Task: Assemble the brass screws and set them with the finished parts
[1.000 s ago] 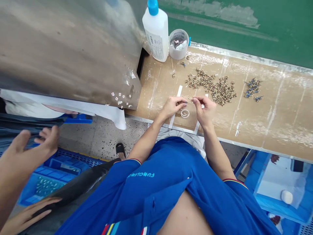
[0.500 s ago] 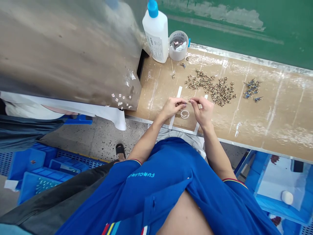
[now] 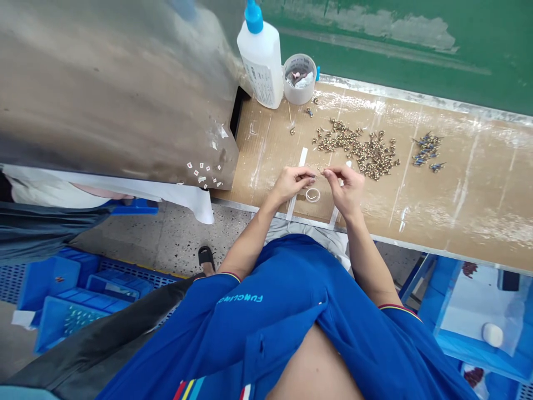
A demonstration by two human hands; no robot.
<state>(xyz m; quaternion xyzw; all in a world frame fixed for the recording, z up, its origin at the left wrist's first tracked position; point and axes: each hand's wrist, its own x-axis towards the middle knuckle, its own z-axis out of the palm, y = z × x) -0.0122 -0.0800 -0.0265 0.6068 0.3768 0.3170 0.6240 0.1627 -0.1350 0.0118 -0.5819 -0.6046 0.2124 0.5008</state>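
Note:
My left hand [image 3: 292,183] is pinched closed over the cardboard-covered bench [image 3: 437,216], on something too small to make out. Facing it, my right hand [image 3: 346,186] pinches a tiny brass-coloured piece between thumb and forefinger. The fingertips of both hands are close together. Just below them lies a small clear round dish [image 3: 312,195], between two white strips, a left one [image 3: 296,186] and a right one partly covered by my right hand. Beyond my right hand spreads a pile of small brass-coloured parts [image 3: 375,155]. Farther right is a smaller cluster with blue bits [image 3: 427,149].
A white bottle with a blue cap [image 3: 261,64] and a round tub [image 3: 300,80] stand at the back. A metal surface [image 3: 125,100] with small white labels is at left. Blue bins [image 3: 491,355] stand low at right; another person's clothed arm [image 3: 45,228] shows at left.
The fingertips of my hands have moved slightly apart. The bottle, tub and parts appear shifted a little left in the view.

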